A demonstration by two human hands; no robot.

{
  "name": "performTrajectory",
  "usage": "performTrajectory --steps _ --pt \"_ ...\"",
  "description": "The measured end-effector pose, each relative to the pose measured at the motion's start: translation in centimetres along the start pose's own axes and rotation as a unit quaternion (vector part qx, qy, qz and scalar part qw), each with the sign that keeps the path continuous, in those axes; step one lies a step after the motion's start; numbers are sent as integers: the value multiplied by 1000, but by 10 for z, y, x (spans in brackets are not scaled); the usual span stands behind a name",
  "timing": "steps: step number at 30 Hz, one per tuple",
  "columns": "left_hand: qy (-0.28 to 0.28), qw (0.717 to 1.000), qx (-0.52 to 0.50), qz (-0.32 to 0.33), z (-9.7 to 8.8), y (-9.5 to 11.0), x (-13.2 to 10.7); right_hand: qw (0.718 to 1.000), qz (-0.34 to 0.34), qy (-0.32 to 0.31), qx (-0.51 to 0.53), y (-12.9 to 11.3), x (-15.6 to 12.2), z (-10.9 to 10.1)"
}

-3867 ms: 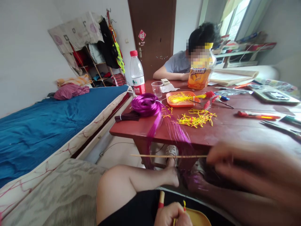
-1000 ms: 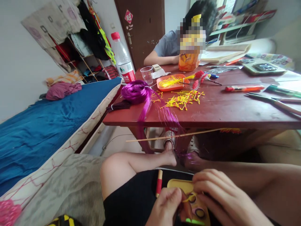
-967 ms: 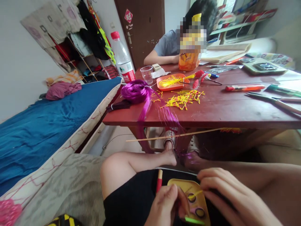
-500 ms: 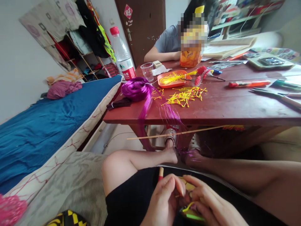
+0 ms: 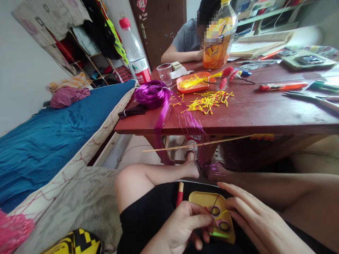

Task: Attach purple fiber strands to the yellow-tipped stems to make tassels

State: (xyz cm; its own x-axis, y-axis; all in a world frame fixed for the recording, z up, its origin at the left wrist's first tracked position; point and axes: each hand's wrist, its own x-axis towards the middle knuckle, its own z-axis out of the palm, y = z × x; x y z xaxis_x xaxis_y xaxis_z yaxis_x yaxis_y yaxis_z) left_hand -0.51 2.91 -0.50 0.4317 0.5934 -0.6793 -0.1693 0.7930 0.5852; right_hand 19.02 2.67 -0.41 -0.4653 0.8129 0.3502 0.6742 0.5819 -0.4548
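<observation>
On my lap lies a small yellow tray (image 5: 201, 199) with little rings and a green bit on it. My left hand (image 5: 182, 227) is at the tray's left edge, thumb and fingers pinched on something small that I cannot make out. My right hand (image 5: 254, 220) rests at the tray's right side, fingers stretched out and apart, touching its edge. A red-and-tan stick (image 5: 180, 194) lies on my black shorts just left of the tray. A thin bamboo skewer (image 5: 196, 144) juts out under the table's edge.
The red table (image 5: 251, 116) ahead carries a purple fibre bundle (image 5: 155, 95), loose yellow sticks (image 5: 209, 102), an orange tray (image 5: 182, 88), a plastic cup (image 5: 165, 73), a water bottle (image 5: 134, 53) and pens. Another person sits at its far side. A blue-covered bed (image 5: 53, 127) runs along the left.
My hands, bunched together over the yellow tray half a second ago, have parted; the right hand has opened out and the tray with its rings shows again. The view has tilted down.
</observation>
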Motion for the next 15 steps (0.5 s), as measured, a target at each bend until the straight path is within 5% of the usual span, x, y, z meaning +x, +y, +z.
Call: performTrajectory --steps 7,15 --pt "26 997 -34 -67 4 2 1 999 -21 -6 -36 -3 2 4" --pt "-7 998 -29 -58 1 -1 3 997 -51 29 -59 -4 12 5"
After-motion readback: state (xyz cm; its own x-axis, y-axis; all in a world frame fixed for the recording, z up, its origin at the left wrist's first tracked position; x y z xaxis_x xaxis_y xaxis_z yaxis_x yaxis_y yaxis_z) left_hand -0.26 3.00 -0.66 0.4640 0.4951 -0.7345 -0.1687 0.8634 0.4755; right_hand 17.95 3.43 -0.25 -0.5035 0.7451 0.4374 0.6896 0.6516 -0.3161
